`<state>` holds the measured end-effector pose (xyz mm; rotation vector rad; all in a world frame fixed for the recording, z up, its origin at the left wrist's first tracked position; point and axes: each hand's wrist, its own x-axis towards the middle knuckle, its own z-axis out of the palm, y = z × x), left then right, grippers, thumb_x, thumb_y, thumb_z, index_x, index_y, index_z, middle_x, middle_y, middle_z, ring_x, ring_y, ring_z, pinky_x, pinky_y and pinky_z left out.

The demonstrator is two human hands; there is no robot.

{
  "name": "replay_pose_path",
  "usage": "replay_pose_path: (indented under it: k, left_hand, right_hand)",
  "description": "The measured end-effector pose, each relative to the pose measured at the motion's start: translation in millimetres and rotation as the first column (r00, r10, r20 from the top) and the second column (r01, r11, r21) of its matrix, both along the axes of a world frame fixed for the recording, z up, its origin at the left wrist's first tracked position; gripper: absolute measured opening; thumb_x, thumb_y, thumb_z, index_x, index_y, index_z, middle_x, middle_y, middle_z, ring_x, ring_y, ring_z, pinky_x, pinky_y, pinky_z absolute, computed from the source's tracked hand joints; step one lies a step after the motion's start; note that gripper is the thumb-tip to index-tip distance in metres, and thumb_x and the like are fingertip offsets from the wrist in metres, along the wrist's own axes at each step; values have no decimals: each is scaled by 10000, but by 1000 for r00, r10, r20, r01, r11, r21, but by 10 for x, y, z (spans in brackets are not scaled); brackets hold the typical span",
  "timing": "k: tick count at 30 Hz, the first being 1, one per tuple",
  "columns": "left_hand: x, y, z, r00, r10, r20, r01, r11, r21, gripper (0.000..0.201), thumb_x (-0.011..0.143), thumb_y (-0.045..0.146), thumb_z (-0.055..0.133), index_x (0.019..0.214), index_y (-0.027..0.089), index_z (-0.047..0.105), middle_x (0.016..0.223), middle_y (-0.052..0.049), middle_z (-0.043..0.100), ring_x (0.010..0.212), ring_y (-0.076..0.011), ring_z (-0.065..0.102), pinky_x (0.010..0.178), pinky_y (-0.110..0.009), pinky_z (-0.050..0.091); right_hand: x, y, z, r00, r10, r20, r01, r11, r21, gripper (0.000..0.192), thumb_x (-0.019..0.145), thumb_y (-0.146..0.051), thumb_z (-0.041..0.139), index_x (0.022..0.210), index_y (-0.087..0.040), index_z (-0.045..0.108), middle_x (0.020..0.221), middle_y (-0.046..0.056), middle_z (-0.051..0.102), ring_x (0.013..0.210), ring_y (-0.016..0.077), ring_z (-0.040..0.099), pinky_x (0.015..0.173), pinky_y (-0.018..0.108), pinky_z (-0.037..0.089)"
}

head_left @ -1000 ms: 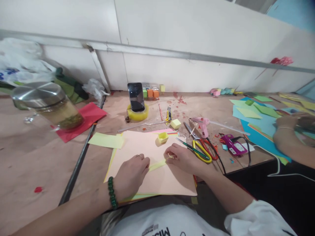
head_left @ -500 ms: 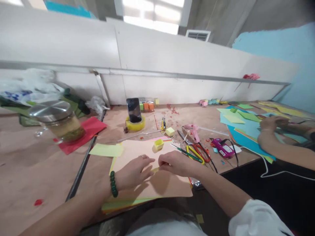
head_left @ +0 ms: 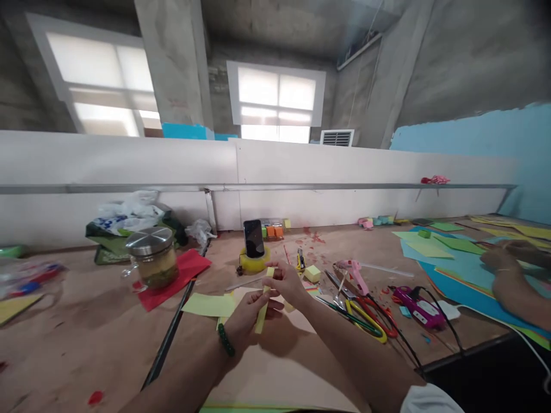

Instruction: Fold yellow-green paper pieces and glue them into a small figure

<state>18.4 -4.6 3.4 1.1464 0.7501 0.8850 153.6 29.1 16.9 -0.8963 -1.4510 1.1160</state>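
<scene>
Yellow paper strip, folded narrow, stands nearly upright above the peach paper sheet; right hand pinches its top end, left hand grips its lower end, fingers closed.

left hand pinching, right hand pinching above
</scene>
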Motion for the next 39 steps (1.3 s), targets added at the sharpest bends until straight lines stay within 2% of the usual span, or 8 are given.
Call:
replay_pose_path:
  k: [11,19,22,27,30,32,36,39]
  left_hand:
    - [-2,-4,-67,993,-117,-4,117,991,-64,538,613,627,744,797,124,690,652,-85,727,572,-172,662,592,-269,488]
    - [-64,-98,65,972,-234,1,233,970,-64,528,559,555,818,825,104,752,770,-119,738,724,-222,678,739,-339,497]
    - [-76,-101,94,981,-195,19,196,980,-47,536,556,563,814,868,130,763,839,-101,725,757,-185,642,716,-289,484]
    - [-81,-3,5,997,-71,-3,70,996,-53,444,459,452,887,684,92,754,514,-3,568,473,-83,462,483,-218,367]
    - [-81,71,-56,996,80,26,-79,996,-51,441,484,491,857,674,113,735,501,25,528,458,-69,421,460,-206,327]
    - [-77,106,-76,982,181,55,-179,983,-44,430,496,513,838,635,129,703,504,34,519,465,-68,416,466,-205,330]
    - [-54,119,-88,952,294,80,-292,956,-43,413,476,497,840,569,151,636,491,52,507,468,-70,427,481,-204,349]
    - [-33,96,-93,947,315,63,-312,949,-53,408,471,477,844,519,152,603,461,47,511,454,-70,437,466,-200,338]
  right_hand:
    - [146,-4,-113,995,-18,-96,16,1000,-24,475,581,-356,797,967,-183,580,569,-77,570,506,89,519,520,222,424]
    - [303,36,64,987,-62,-146,67,997,34,519,602,-411,784,1011,-204,541,596,-82,555,572,101,559,578,235,457]
    - [287,28,58,994,-33,-103,39,997,59,533,583,-418,795,1002,-203,547,587,-79,557,549,103,543,555,238,448]
    - [224,-20,28,998,-61,-10,62,988,140,446,689,-387,721,1063,-208,554,666,-39,599,611,126,559,585,255,467]
    - [277,-104,165,951,-266,158,173,882,438,264,838,-266,544,1096,-212,566,924,38,641,784,146,589,698,279,493]
    - [317,-184,253,882,-316,349,1,743,670,240,841,-120,464,998,-216,618,992,57,635,894,164,586,775,300,493]
    - [316,-280,163,705,-316,635,-420,535,733,271,857,-58,436,963,-204,637,1026,88,646,946,191,562,811,329,494]
    - [290,-249,-76,727,-339,597,-397,502,768,220,923,-120,437,913,-205,640,953,76,673,867,178,562,786,320,496]
